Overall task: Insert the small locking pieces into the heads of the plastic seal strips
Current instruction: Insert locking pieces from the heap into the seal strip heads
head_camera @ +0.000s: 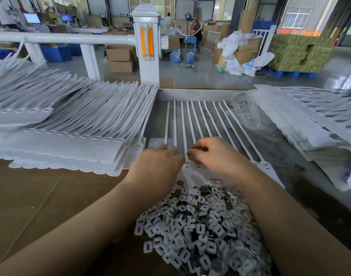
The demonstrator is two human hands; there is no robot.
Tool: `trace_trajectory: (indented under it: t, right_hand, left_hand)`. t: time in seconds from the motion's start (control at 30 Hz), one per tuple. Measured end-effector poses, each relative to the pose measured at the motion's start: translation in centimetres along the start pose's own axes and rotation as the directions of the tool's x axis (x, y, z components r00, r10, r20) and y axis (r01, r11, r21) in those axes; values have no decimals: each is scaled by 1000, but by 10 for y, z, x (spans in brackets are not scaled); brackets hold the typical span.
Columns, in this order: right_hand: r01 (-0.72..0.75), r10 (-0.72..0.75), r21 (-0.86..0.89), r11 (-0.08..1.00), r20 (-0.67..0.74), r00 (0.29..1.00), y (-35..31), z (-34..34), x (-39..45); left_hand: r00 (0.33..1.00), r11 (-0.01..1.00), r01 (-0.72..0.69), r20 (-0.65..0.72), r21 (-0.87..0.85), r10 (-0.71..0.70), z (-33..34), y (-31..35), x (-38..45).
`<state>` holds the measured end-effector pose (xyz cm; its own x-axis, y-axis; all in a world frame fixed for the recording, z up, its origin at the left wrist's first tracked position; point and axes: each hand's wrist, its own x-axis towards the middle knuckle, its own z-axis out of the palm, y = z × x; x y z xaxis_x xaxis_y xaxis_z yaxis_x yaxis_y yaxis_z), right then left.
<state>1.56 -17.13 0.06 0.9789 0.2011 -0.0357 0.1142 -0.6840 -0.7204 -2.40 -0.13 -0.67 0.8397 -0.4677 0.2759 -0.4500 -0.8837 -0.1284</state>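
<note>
- White plastic seal strips (192,124) are being held flat on the tabletop (41,196), heads under both hands.
- The left hand (160,162) and right hand (212,154) are being pinched together at one head; what is pinched cannot be told.
- Locking pieces (200,232) are being kept piled just in front.

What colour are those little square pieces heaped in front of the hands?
Mostly white, a few dark grey among them: the locking pieces, seen best in the head view.

Matt white plastic seal strips (190,120), small plastic locking pieces (200,228), brown cardboard tabletop (41,196).

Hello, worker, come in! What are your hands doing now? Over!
Both hands, left and right, pinching at seal strip heads. Locking pieces piled close. Nothing blocking.
</note>
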Motion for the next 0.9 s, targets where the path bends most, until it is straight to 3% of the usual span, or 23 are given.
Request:
trace_trajectory:
  t: [0.17,0.37,0.57,0.9]
  right_hand:
    - [4,-4,-12,1000,7,1000,-1,0,-2]
    - [62,-60,-30,998,46,997,-6,-2,-3]
    - [189,-154,-91,978,299,942,-15,-5,-12]
    - [238,-163,-196,951,337,927,-21,2,-21]
  left_hand:
    - [1000,998,8,-21,-56,-9,1,-3,1]
    - [973,877,201,-15,-436,-230,5,-16,-1]
    - [970,879,172,-78,-445,-229,10,-14,-5]
    - [956,864,185,-120,-469,-269,16,-15,-4]
